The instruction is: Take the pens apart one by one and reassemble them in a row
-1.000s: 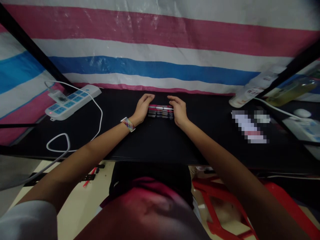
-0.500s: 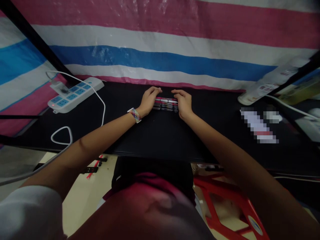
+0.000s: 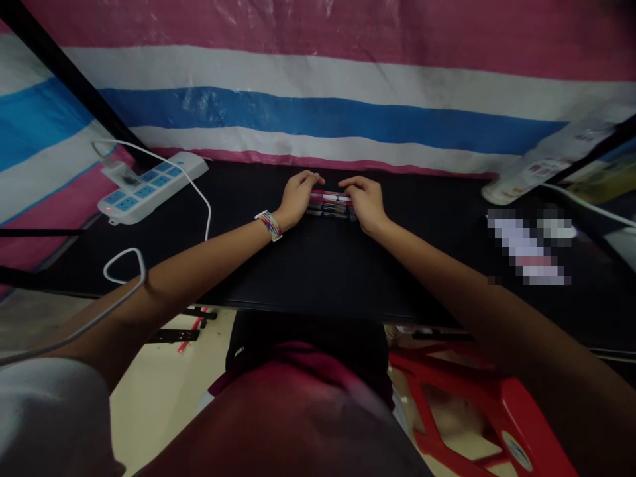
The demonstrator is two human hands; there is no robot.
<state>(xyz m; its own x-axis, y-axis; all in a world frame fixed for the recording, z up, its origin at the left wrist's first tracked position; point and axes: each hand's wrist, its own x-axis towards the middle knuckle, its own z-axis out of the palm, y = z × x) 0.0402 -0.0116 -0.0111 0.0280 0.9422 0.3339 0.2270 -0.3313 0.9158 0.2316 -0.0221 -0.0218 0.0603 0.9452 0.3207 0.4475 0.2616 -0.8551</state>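
Several slim pens lie side by side between my hands on the black table; one at the far side is red and white, the nearer ones look dark or clear. My left hand, with a colourful band on its wrist, is closed round their left ends. Around the right ends curls my right hand, its index finger bent over the far side. The palms and the pens' ends are hidden by the fingers.
A white power strip with a plug and white cable sits at the left. A clear bottle leans at the back right, near a blurred-out item. Under the table's right side is a red stool. Striped sheeting hangs behind.
The view has shifted slightly. Both hands stay round the pens, and the pens sit a little less evenly in the bundle.
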